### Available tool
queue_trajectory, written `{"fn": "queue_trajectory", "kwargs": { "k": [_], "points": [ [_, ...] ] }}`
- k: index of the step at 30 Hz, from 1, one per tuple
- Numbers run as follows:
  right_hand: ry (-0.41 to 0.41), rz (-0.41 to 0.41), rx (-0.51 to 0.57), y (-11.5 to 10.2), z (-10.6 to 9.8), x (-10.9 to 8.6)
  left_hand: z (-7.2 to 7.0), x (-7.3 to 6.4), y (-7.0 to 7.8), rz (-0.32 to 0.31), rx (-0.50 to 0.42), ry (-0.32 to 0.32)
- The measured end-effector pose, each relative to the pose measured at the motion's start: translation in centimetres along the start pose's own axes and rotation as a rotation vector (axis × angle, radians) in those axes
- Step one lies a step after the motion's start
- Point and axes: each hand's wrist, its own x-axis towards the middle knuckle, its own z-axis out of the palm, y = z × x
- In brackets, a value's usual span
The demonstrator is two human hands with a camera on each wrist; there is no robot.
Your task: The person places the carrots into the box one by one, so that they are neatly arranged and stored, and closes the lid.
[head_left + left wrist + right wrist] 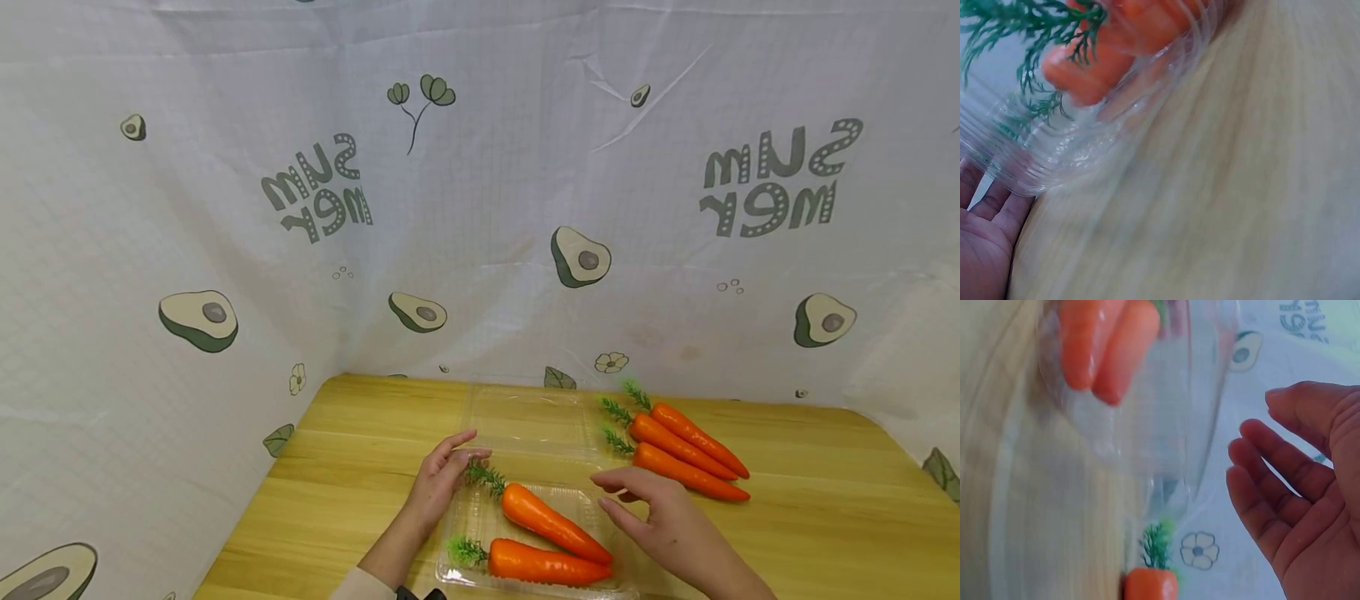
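Two orange toy carrots [551, 521] with green tops lie in the base of a clear plastic clamshell box [480, 577], their tips close together at the right. The box's see-through lid [528, 421] is folded back behind it. At the box's left rear corner is my left hand [437, 481], its fairly straight fingers [1007, 209] against the outside of the plastic wall. My right hand [660, 518] hovers beside the right side of the box, fingers loosely bent and holding nothing; the right wrist view shows a gap between its fingertips [1235, 450] and the plastic.
Three more toy carrots [690, 450] lie side by side on the wooden table [322, 492], right of the lid. A pale cloth [480, 208] printed with avocados hangs behind the table and along its sides.
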Motion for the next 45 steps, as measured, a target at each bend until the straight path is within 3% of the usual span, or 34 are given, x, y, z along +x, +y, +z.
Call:
{"fn": "queue_trajectory", "kwargs": {
  "k": [5,9,14,20,26,30,36,45],
  "points": [
    [0.117,0.055,-0.058,0.9,-0.9,0.0,0.0,0.1,0.0,-0.004,-0.011,-0.004],
    [0.137,0.107,-0.07,2.4,-1.9,0.2,0.2,0.1,0.1,-0.007,-0.012,-0.008],
    [0.1,0.196,-0.101,4.9,-3.6,0.8,0.2,0.1,0.4,-0.007,-0.005,-0.001],
    [-0.002,0.284,-0.157,8.5,-5.4,1.2,0.0,0.1,0.5,-0.005,0.0,0.007],
    [-0.083,0.344,-0.195,11.1,-5.9,1.3,0.1,0.0,0.3,-0.014,-0.007,0.008],
    [-0.107,0.352,-0.222,12.0,-6.0,1.4,0.1,0.0,0.2,-0.013,-0.016,0.003],
    [-0.118,0.288,-0.26,12.6,-5.8,1.5,0.0,0.1,0.2,-0.011,0.006,0.012],
    [-0.179,0.271,-0.284,12.6,-5.4,1.4,0.0,0.0,0.2,-0.017,0.014,0.014]
  ]
}}
